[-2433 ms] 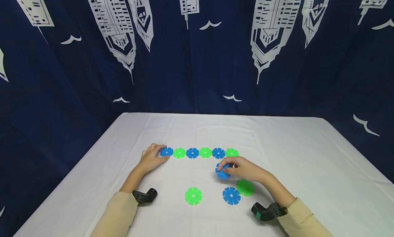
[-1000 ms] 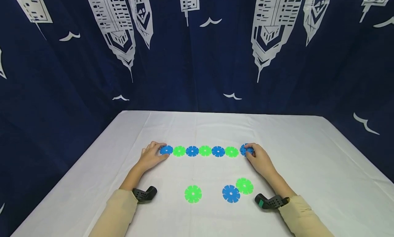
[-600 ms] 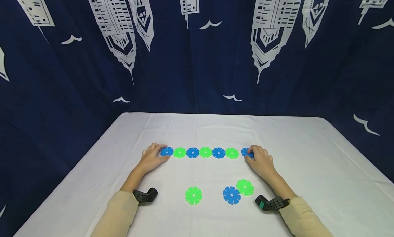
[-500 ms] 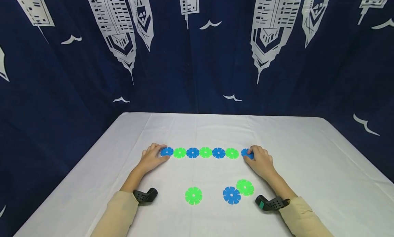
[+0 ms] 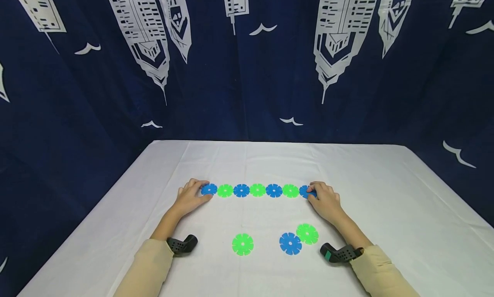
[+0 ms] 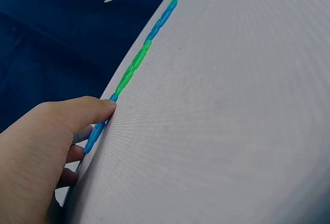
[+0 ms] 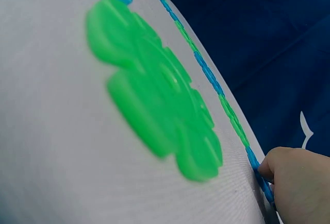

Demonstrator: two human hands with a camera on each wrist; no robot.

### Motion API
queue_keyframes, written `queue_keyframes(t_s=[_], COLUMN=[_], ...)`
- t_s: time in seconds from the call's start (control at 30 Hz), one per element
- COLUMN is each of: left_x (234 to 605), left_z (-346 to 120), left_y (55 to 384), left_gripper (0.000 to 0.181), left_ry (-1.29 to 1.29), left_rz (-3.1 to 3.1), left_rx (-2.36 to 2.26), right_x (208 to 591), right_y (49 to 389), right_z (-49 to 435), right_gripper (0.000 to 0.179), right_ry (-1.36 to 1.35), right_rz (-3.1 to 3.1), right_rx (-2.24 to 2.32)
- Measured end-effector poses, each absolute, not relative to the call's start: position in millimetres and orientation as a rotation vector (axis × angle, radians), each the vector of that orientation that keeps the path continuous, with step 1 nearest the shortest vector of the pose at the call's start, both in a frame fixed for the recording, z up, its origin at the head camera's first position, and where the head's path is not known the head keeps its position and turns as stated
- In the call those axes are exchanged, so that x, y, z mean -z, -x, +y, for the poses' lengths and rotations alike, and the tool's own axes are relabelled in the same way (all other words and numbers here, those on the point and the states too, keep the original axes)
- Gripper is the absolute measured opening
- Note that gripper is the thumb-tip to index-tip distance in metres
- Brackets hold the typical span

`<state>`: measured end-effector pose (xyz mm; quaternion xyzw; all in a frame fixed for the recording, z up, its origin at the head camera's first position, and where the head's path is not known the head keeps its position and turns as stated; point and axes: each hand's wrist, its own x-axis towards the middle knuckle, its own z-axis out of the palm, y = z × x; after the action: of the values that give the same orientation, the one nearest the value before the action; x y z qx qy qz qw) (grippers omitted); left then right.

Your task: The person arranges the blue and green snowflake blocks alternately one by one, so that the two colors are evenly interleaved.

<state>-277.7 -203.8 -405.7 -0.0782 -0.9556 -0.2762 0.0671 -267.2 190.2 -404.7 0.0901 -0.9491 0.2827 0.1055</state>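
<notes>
A straight row of flower-shaped plastic discs, alternating blue and green, lies flat across the table. My left hand (image 5: 189, 197) holds the left end's blue flower disc (image 5: 209, 189) between thumb and forefinger. At the right end, my right hand (image 5: 326, 203) pinches another blue flower disc (image 5: 304, 191), which its fingers partly cover. That disc meets the neighbouring green flower disc (image 5: 290, 190) edge to edge. The left wrist view shows the left thumb (image 6: 98, 109) on the near edge of its disc. In the right wrist view, the right thumb (image 7: 267, 168) touches its blue disc.
Nearer me lie a loose green flower disc (image 5: 242, 244), a blue flower disc (image 5: 290, 243) and a second green flower disc (image 5: 307, 233) touching it. White cloth covers the table (image 5: 216, 271). A dark blue printed curtain (image 5: 247, 91) hangs behind.
The right hand has carried a blue disc from the middle of the table to the row's right end, then slid it left against the green one. The left hand has stayed put.
</notes>
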Motion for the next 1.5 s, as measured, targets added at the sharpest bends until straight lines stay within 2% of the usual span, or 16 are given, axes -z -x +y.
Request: queue_keyframes(t_s=[0.37, 0.57, 0.87, 1.07, 1.27, 1.5], left_x=[403.5, 405.1, 405.7, 407.0, 405.2, 405.0], left_z=[-205.2, -205.2, -205.5, -205.1, -204.9, -205.0], left_y=[279.0, 276.3, 275.7, 277.7, 279.6, 277.5], left_gripper=[0.052, 0.053, 0.052, 0.053, 0.053, 0.054], left_ry=[0.241, 0.228, 0.219, 0.236, 0.246, 0.24], left_rz=[-2.876, -2.883, -2.866, -2.878, -2.859, -2.887], left_rx=[0.84, 0.858, 0.873, 0.87, 0.863, 0.866], right_x=[403.3, 396.3, 377.0, 376.8, 364.6, 356.2], right_y=[269.3, 268.2, 259.9, 249.8, 242.9, 233.7], right_z=[189.9, 196.5, 212.9, 215.1, 215.2, 214.1], right_gripper=[0.018, 0.02, 0.029, 0.027, 0.033, 0.051], right_ry=[-0.258, -0.306, -0.514, -0.75, -0.967, -1.109], right_rz=[-2.79, -2.801, -2.86, -3.009, -3.21, -3.377], right_rx=[-0.852, -1.053, -1.217, -1.288, -1.28, -1.241])
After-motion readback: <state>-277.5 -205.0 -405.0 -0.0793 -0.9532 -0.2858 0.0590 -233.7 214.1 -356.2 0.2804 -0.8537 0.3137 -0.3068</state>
